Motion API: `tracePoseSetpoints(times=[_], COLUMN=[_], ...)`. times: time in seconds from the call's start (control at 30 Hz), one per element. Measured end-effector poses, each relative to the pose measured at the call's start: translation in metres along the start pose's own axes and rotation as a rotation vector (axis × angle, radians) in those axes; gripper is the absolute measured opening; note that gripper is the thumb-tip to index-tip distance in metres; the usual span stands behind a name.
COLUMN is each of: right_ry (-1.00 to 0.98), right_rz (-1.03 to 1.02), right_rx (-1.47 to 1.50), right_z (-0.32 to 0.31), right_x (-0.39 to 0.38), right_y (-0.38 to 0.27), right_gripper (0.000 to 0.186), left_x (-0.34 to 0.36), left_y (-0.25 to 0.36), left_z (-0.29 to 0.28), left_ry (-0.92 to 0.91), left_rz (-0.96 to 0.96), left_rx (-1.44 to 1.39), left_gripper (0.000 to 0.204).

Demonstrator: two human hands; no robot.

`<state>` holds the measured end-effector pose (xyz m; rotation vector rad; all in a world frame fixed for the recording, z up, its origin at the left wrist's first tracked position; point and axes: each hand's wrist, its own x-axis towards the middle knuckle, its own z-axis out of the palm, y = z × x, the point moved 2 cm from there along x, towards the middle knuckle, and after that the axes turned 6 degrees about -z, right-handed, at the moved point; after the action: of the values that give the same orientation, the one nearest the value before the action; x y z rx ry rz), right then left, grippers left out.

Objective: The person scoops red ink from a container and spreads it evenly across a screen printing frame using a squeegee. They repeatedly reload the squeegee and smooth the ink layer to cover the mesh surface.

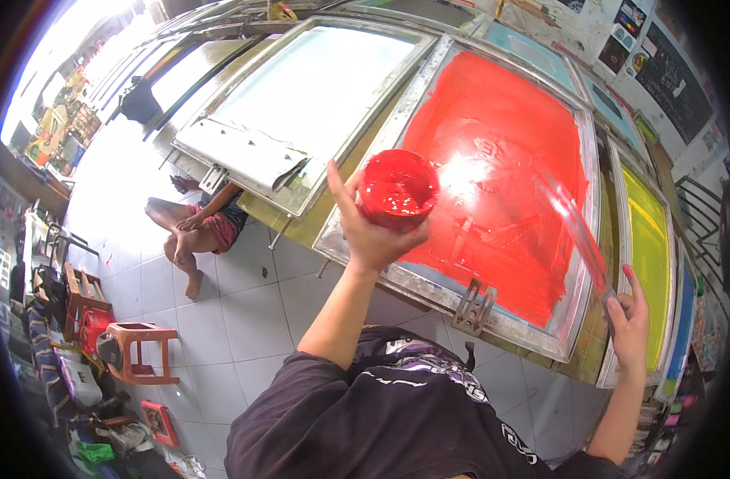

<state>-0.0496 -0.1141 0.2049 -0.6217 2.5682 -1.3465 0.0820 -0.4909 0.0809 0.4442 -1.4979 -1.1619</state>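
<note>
A red tub (398, 191) sits cupped in the left hand (371, 238).

Beneath the screens we have a long olive-coloured table (299, 233), its edge showing between them. Over it we see a pale screen frame (341, 80) at eleven o'clock, a red-coated screen frame (501, 239) at two, and a yellow screen frame (649, 239) at three; whether they touch the top we cannot tell. Our floor (245, 335) is grey tile, bearing a reddish-brown plastic stool (147, 330) at eight o'clock and a seated person's bare foot (193, 285) between eight and nine.
</note>
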Motion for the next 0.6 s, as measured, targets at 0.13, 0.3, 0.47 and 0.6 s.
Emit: tracePoseSetpoints(times=[0.13, 0.3, 0.47, 0.6], right_ry=[0.030, 0.192, 0.176, 0.203], right_rz=[-0.129, -0.242, -0.365, -0.194], right_rx=[0.022, -0.540, -0.445, -0.423], right_z=[0.021, 0.028, 0.037, 0.044], right_x=[0.018, 0.045, 0.067, 0.089], right_y=[0.040, 0.061, 0.079, 0.081], right_gripper=[0.067, 0.061, 0.057, 0.057], left_x=[-0.001, -0.001, -0.005, -0.007], left_y=[-0.002, -0.009, -0.010, -0.014], left_z=[-0.013, -0.019, -0.021, -0.021], left_ry=[0.025, 0.030, 0.003, 0.004], left_rz=[-0.091, -0.097, -0.068, -0.061], left_rx=[0.055, 0.128, 0.243, 0.345], left_gripper=[0.126, 0.124, 0.123, 0.123])
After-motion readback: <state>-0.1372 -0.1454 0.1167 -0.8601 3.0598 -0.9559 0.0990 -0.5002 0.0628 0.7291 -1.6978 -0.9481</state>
